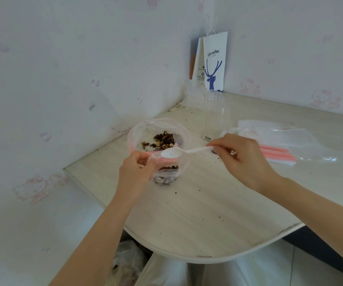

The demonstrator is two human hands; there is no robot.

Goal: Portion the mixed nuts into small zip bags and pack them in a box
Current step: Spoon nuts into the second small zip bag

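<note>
Reaching in from the lower left, forearm angled up and to the right, gripping the pink-zipped rim of the small zip bag (166, 174) with the left hand (134, 170), fingers and thumb curled round its left edge. Coming in from the right with the wrist bent, pinching the handle end of the white plastic spoon (171, 154) between thumb and curled fingers of the right hand (242, 159). Holding the spoon roughly level, long axis left to right, bowl at the left end directly over the small bag's open mouth, hollow facing up with no nuts visible in it. Standing that bag upright on the table (197, 203), mouth up, nuts in its bottom, just in front of the large open bag of mixed nuts (156, 131). Off to the right, well apart, a stack of empty zip bags (290, 141); behind, a clear plastic cup (216, 112) and a paper bag (215, 62) against the wall
</note>
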